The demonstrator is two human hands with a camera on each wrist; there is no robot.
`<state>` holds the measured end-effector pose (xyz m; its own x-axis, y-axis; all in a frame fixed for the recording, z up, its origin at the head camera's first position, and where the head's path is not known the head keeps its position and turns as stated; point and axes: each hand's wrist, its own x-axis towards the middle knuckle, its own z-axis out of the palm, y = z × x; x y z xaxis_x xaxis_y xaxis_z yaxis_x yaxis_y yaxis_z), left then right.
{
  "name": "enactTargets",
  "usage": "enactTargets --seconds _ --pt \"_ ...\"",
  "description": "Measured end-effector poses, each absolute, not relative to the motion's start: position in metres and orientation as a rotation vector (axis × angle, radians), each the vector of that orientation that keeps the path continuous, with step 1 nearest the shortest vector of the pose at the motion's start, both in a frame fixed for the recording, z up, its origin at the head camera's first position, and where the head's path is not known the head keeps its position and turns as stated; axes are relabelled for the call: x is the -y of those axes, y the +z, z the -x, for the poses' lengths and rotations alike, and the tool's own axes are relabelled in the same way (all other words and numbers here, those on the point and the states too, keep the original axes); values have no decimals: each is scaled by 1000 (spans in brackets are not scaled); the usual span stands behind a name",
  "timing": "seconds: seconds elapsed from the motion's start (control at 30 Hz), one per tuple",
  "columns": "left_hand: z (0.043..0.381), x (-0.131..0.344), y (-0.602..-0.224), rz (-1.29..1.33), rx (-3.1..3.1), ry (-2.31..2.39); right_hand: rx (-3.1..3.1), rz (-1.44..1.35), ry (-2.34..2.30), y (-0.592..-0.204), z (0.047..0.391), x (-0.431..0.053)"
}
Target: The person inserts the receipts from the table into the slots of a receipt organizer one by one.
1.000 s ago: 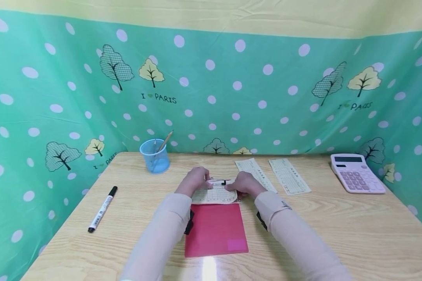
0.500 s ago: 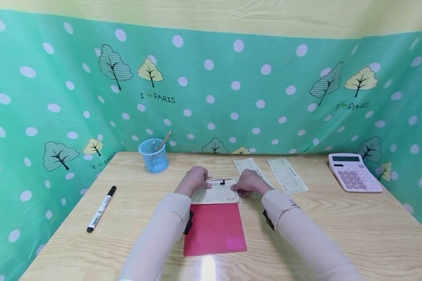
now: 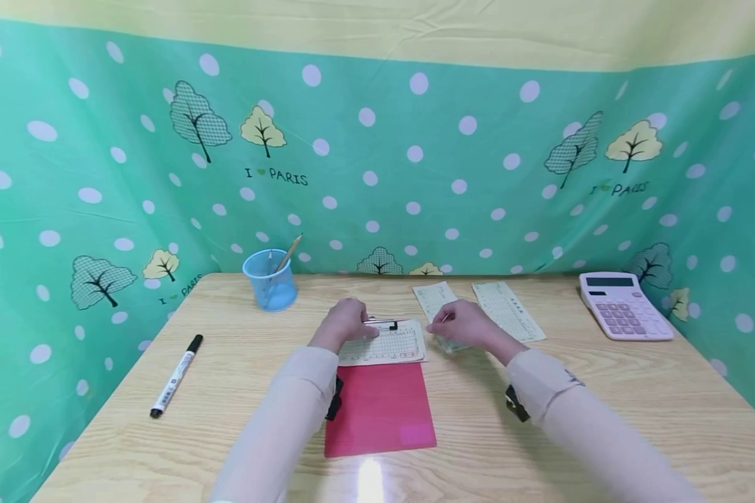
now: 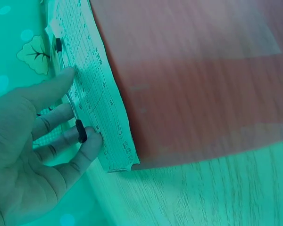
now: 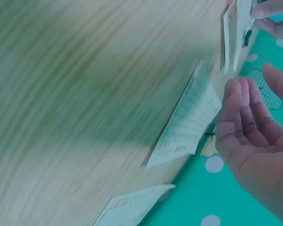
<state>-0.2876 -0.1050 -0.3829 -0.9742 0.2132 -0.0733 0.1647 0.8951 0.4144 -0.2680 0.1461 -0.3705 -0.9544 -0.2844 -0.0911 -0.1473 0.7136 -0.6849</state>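
Observation:
A red folder (image 3: 377,412) lies on the table with a small stack of printed forms (image 3: 395,344) at its far end. A thin metal paper fastener (image 4: 70,96) with black end pieces runs along the forms. My left hand (image 3: 346,325) holds the forms' far edge by the fastener, thumb on top, other fingers beyond the edge. Right of the folder, my right hand (image 3: 468,323) hovers over one loose form (image 3: 429,293), which it partly hides. In the right wrist view its fingers (image 5: 247,101) bend loosely, thumb apart, with nothing between them.
Another loose form (image 3: 509,311) lies farther right. A pink calculator (image 3: 626,307) stands at the right edge. A blue mesh pen cup (image 3: 272,283) with pencils is at the back left, and a black-capped marker (image 3: 176,377) lies at the left.
My right hand has let go of the forms' right side and moved right, over the loose form. The forms now lie flatter. My left hand stays at the fastener.

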Motion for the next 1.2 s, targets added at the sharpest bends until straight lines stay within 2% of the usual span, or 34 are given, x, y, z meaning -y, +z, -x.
enactTargets --seconds 0.13,0.5,1.2 --pt "286 104 -383 -275 -2933 670 -2794 360 -1098 -373 267 -162" --pt "286 102 -384 -279 -2948 666 -2851 177 -1228 -387 265 -195" --pt "287 99 -383 -281 -2961 584 -2907 0 -972 -400 280 -188"
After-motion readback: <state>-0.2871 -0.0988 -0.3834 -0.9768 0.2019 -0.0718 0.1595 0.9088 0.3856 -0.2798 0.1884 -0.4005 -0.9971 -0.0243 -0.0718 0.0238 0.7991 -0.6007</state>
